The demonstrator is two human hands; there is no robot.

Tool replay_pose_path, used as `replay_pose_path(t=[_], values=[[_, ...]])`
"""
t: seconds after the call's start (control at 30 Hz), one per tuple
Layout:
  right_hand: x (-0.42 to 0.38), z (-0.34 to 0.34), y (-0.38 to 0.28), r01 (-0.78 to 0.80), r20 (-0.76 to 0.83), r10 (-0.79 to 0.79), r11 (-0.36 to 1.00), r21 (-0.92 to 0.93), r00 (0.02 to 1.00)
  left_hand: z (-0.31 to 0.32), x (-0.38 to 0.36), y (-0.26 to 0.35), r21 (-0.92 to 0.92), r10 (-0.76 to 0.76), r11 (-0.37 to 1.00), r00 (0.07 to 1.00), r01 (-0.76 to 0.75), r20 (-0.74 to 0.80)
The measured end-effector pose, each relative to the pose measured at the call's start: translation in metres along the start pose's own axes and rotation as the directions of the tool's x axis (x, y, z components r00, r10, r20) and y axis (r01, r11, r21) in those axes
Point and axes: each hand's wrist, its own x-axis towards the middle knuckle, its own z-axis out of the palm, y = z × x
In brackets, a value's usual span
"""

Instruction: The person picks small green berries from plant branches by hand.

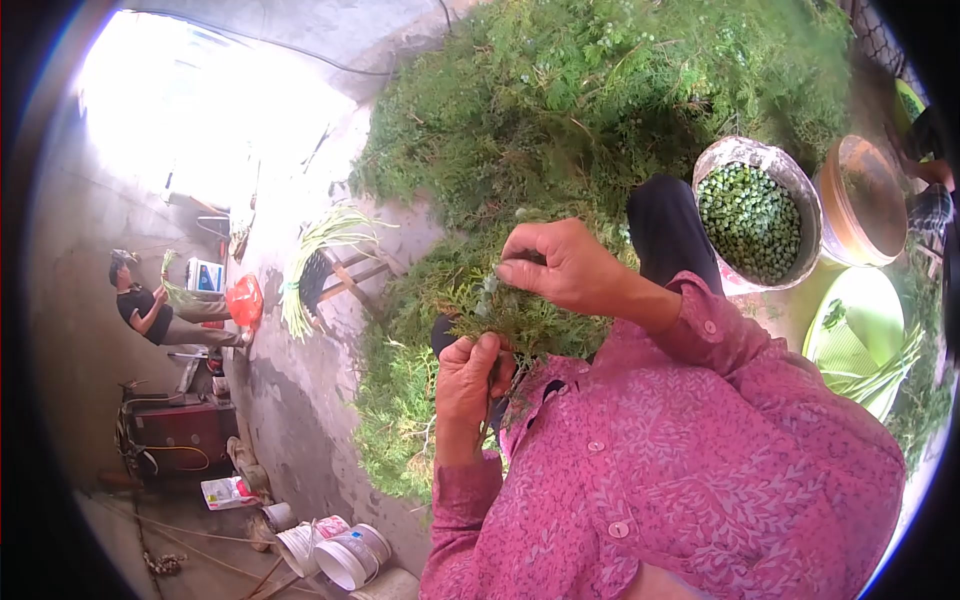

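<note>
both hands (520,320) clutching a green sprig (500,315), bowl of green pods (755,215) nearby

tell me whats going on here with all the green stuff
A person in a pink patterned shirt holds a feathery green sprig in both hands: the left hand grips it low, the right hand pinches at its top. A big pile of the same greens covers the ground ahead. Beside it stands a bowl of small green pods and a green basin. Another person sits farther off, handling long stalks.
</note>
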Motion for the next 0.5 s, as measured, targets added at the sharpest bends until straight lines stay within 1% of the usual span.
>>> replay_pose_path(t=[0.03,0.07,0.1,0.13,0.17,0.23,0.27,0.3,0.37,0.4,0.43,0.5], values=[[-0.001,0.001,0.001,0.019,-0.038,-0.017,0.999,0.049,0.999,-0.001,0.000,0.000,0.001,0.002,1.000,1.000,-0.002,0.020],[0.002,-0.006,0.003,0.018,-0.038,-0.016,0.999,0.049,0.999,-0.002,-0.001,0.001,0.002,0.005,1.000,0.999,-0.005,0.040],[0.006,-0.020,0.006,-0.235,0.043,0.240,0.873,0.428,0.970,-0.004,-0.003,0.000,0.002,0.005,1.000,0.999,-0.005,0.039],[0.009,-0.029,0.007,-0.441,0.212,0.430,0.552,0.707,0.878,-0.006,-0.005,0.000,0.009,0.014,1.000,0.999,-0.014,0.033],[0.009,-0.032,0.006,-0.441,0.212,0.429,0.553,0.707,0.878,-0.008,-0.007,0.000,0.016,0.023,1.000,0.999,-0.023,0.029],[0.008,-0.036,0.001,-0.445,0.317,0.338,0.429,0.786,0.886,-0.008,-0.009,0.003,0.042,0.024,0.999,1.000,-0.025,0.020],[0.006,-0.034,-0.005,-0.486,0.378,0.311,0.452,0.748,0.872,-0.007,-0.011,0.004,0.066,0.024,0.997,1.000,-0.025,0.011],[0.004,-0.031,-0.004,-0.487,0.378,0.313,0.452,0.748,0.871,-0.006,-0.010,0.004,0.065,0.023,0.998,1.000,-0.024,0.012],[0.002,-0.024,0.002,-0.554,0.470,0.298,0.526,0.645,0.831,-0.003,-0.008,0.005,0.113,0.050,0.992,0.998,-0.054,0.037],[0.002,-0.022,0.002,-0.566,0.465,0.332,0.582,0.584,0.821,-0.003,-0.008,0.005,0.115,0.051,0.992,0.998,-0.055,0.035],[0.004,-0.021,0.001,-0.566,0.466,0.330,0.581,0.586,0.821,-0.003,-0.008,0.006,0.127,0.043,0.991,0.998,-0.047,0.038],[0.006,-0.023,-0.007,-0.565,0.475,0.354,0.699,0.439,0.806,-0.004,-0.009,0.005,0.138,0.032,0.990,0.999,-0.038,0.043]])
